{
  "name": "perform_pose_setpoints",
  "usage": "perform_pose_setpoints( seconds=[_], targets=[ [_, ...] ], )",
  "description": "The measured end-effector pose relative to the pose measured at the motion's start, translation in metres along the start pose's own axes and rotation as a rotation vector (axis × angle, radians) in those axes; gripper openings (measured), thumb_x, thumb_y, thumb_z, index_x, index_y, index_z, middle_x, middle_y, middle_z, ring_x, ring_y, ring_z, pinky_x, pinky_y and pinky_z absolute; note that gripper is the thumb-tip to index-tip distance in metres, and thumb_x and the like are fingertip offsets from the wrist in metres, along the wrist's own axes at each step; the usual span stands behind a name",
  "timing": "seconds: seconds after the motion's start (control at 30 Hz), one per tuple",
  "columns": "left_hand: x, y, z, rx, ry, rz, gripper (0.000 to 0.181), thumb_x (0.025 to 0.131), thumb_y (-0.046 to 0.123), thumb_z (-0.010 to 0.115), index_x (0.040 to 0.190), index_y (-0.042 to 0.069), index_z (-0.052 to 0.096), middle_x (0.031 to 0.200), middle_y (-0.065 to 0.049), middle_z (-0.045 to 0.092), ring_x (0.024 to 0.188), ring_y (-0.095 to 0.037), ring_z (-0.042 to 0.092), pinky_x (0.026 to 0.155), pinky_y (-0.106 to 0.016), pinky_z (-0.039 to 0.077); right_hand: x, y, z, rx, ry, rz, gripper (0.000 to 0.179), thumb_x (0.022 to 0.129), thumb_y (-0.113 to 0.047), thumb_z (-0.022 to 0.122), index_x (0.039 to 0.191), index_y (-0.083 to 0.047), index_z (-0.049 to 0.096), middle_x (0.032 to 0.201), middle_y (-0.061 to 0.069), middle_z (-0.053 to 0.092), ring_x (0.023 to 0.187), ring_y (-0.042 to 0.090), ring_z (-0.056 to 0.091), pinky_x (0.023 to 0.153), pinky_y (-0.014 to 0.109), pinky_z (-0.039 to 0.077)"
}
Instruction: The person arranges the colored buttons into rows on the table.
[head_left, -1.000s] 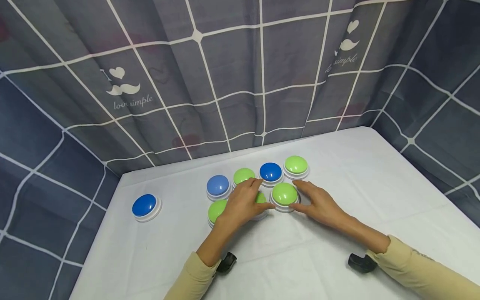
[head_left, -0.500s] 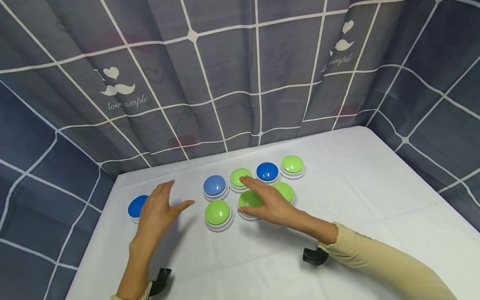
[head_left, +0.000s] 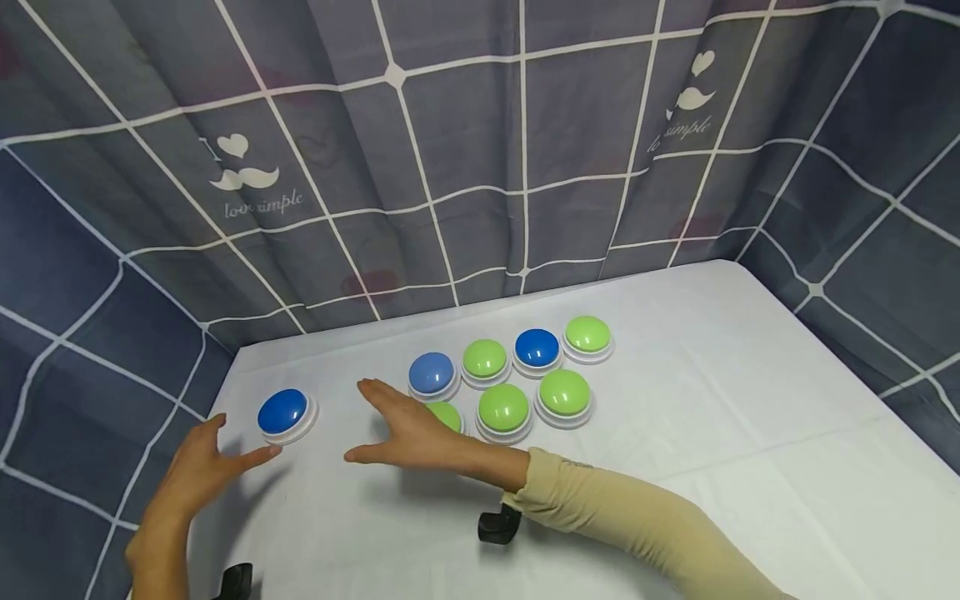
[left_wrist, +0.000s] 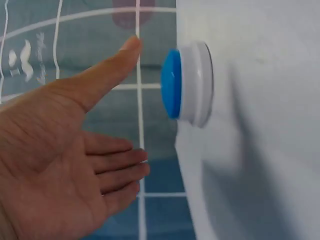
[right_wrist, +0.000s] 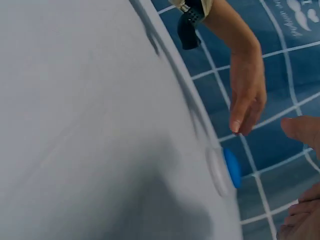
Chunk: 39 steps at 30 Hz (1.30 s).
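A lone blue push button [head_left: 282, 411] with a white round base sits near the table's left edge. My left hand [head_left: 191, 479] hovers just beside it, thumb and fingers spread and holding nothing; the left wrist view shows a gap between the thumb [left_wrist: 112, 70] and the button. Between that button and a two-row group of buttons, my right hand [head_left: 412, 429] hangs over the cloth, fingers extended and nothing in them. It partly hides the front-left green button [head_left: 446, 414]. Beside that one stand two more front-row green buttons [head_left: 503, 407].
Behind the front row stand a lighter blue button [head_left: 431, 372], a green button [head_left: 484, 358], a dark blue button [head_left: 537, 347] and another green button [head_left: 587, 333]. White cloth [head_left: 712, 375] covers the table. A grey gridded curtain [head_left: 465, 150] encloses the back and sides.
Both hands have travelled left. The left hand went from above the button group to beside the lone blue button; the right hand left the front-right green button. The buttons appear unmoved.
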<state>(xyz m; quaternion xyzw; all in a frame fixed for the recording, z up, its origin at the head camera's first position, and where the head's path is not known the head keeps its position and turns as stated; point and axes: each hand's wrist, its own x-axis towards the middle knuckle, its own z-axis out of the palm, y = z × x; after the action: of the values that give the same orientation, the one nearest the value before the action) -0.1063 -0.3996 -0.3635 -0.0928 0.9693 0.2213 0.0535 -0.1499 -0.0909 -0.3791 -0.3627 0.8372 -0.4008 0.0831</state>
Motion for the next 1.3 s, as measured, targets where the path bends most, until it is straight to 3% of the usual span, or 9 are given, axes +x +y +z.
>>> perform_pose_setpoints(
  seconds=[0.2,0.5,0.73,0.93,1.3],
  targets=[
    [0.004,-0.020,0.008,-0.028,-0.053,0.002,0.114,0.082,0.048,0.077,0.144,-0.023,0.014,0.143,-0.047,0.020,0.131,-0.064,0.020,0.099,-0.075,0.024,0.032,-0.012,0.045,-0.083,-0.045,0.045,0.091,0.087,-0.049,0.073,0.154,-0.006,0.030,0.158,0.005,0.032,0.144,0.012,0.028,0.111,0.024,0.030],
    [0.009,-0.026,0.022,-0.131,-0.054,0.001,0.114,0.082,0.043,0.079,0.149,-0.017,0.009,0.149,-0.043,0.014,0.138,-0.060,0.011,0.103,-0.074,0.018,0.057,-0.006,0.088,-0.114,-0.018,0.133,0.088,0.085,-0.046,0.075,0.151,-0.002,0.036,0.155,0.008,0.037,0.143,0.014,0.031,0.109,0.024,0.033],
    [0.014,-0.030,0.025,-0.149,-0.053,0.047,0.110,0.083,0.037,0.079,0.148,-0.019,0.010,0.148,-0.045,0.016,0.139,-0.060,0.011,0.107,-0.072,0.014,0.076,-0.009,0.102,-0.178,0.047,0.120,0.084,0.087,-0.041,0.075,0.149,0.002,0.037,0.153,0.012,0.039,0.142,0.017,0.033,0.110,0.022,0.030],
    [0.021,-0.033,0.037,-0.182,-0.032,0.124,0.100,0.084,0.031,0.080,0.146,-0.020,0.020,0.146,-0.044,0.023,0.137,-0.060,0.016,0.107,-0.072,0.013,0.085,-0.010,0.106,-0.284,0.027,0.164,0.079,0.091,-0.040,0.070,0.151,-0.002,0.035,0.155,0.008,0.036,0.145,0.018,0.029,0.114,0.024,0.024],
    [0.029,-0.033,0.047,-0.262,-0.013,0.135,0.093,0.091,0.029,0.073,0.147,-0.020,0.016,0.150,-0.043,0.018,0.139,-0.059,0.017,0.109,-0.068,0.019,0.093,-0.009,0.113,-0.418,0.014,0.179,0.069,0.096,-0.042,0.062,0.151,-0.007,0.038,0.153,0.003,0.040,0.143,0.016,0.031,0.115,0.031,0.024]
  ],
)
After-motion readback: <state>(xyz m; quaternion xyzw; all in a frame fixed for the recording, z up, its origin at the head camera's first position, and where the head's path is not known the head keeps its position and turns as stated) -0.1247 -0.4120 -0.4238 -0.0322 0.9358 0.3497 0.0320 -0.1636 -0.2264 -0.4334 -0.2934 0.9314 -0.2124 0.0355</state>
